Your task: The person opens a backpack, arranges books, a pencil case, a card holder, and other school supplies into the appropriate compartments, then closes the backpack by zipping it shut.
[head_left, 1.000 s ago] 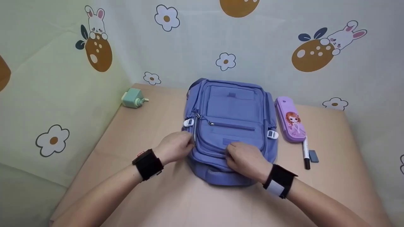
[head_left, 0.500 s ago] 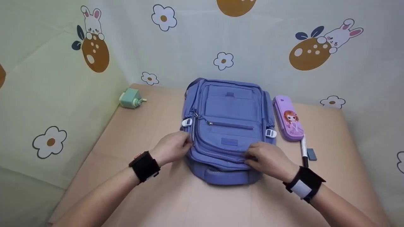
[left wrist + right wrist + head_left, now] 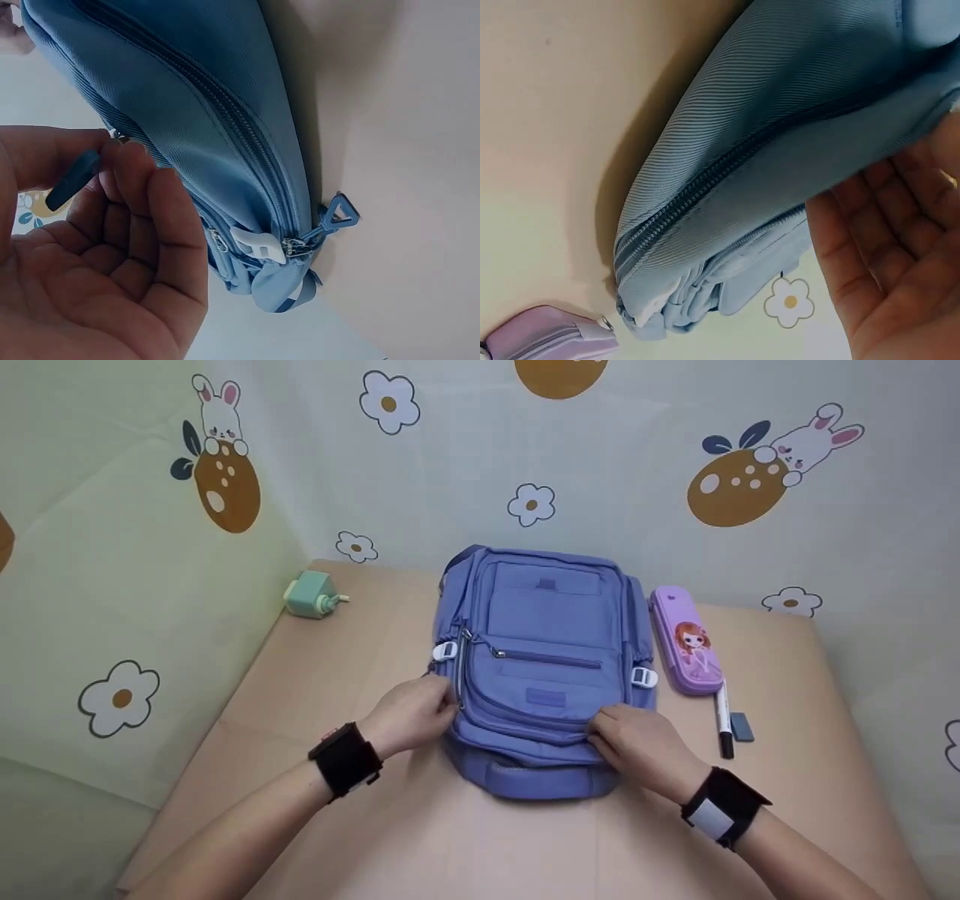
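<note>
A blue-purple backpack (image 3: 551,615) lies on the table, front pocket side up. At its left edge my left hand (image 3: 414,709) pinches a zipper pull; in the left wrist view the dark blue pull tab (image 3: 73,180) pokes out between thumb and curled fingers. My right hand (image 3: 646,746) pinches the fabric near the lower right of the front pocket, and its fingertips are partly hidden behind the cloth in the right wrist view. Along the pocket's left side the zipper (image 3: 461,671) shows a pale opening line. Another zipper pull (image 3: 341,211) dangles from the bag's side.
Right of the backpack lie a purple pencil case (image 3: 686,641), a white marker with a black cap (image 3: 724,724) and a small grey-blue block (image 3: 742,727). A green pencil sharpener (image 3: 313,594) with a crank sits at the back left. Patterned cloth walls (image 3: 450,472) enclose the table (image 3: 360,652).
My right hand has moved right along the pocket's lower edge, uncovering the label patch, and then stayed near there. The left hand keeps its place at the left edge.
</note>
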Action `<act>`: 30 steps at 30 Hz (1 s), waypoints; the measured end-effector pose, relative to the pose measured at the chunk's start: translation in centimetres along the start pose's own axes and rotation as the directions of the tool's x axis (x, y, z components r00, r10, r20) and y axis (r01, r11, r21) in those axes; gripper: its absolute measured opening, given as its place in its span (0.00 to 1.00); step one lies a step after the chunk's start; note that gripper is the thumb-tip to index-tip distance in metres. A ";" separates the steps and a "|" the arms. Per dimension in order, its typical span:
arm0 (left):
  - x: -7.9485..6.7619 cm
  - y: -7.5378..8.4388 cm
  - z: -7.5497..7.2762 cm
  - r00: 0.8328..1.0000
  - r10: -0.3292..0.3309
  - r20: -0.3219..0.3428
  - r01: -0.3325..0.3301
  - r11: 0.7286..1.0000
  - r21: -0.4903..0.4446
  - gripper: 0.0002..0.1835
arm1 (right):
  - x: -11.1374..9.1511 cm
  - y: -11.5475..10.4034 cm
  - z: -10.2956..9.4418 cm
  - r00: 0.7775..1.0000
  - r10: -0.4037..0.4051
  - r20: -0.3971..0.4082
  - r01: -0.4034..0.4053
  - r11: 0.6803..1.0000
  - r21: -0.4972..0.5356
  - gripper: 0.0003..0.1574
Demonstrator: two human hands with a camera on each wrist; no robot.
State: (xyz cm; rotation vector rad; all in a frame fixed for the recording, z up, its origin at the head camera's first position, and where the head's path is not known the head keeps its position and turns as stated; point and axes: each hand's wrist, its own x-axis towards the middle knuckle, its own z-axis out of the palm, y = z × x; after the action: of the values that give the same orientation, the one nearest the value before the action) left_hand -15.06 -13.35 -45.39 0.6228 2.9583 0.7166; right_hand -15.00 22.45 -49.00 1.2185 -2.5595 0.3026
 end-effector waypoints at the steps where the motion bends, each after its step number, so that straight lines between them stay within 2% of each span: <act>1: -0.1 0.2 0.0 1.000 0.002 0.004 -0.002 1.000 -0.001 0.05 | 0.0 0.0 0.0 1.000 0.008 -0.009 -0.008 1.000 -0.001 0.06; 8: -0.6 2.3 0.2 0.997 0.050 0.051 -0.048 0.998 -0.035 0.04 | 0.1 -0.1 -0.3 0.998 0.055 -0.033 -0.054 0.998 0.030 0.05; 17: 0.0 5.1 1.8 0.985 0.172 0.032 -0.173 0.985 0.016 0.04 | 0.1 -0.1 -0.2 0.998 0.060 -0.022 -0.059 0.996 0.060 0.02; 22: 0.1 5.4 2.4 0.983 0.183 0.030 -0.184 0.983 0.008 0.04 | -0.2 0.1 -0.1 0.998 0.054 -0.036 -0.051 0.995 0.080 0.01; 26: 0.0 5.3 2.5 0.983 0.185 0.018 -0.184 0.983 -0.009 0.03 | -0.8 0.7 -0.3 0.996 0.030 -0.085 -0.023 0.996 0.090 0.08; 30: 0.0 5.1 2.5 0.982 0.186 0.017 -0.186 0.982 -0.016 0.03 | -1.8 1.9 -0.9 0.996 0.031 -0.088 -0.023 0.995 0.094 0.14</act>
State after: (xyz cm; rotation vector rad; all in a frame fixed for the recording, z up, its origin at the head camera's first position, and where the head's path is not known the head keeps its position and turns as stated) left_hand -12.80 -8.12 -45.33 0.9089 2.9025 0.7395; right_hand -15.26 25.27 -48.91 1.1754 -2.5120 0.4756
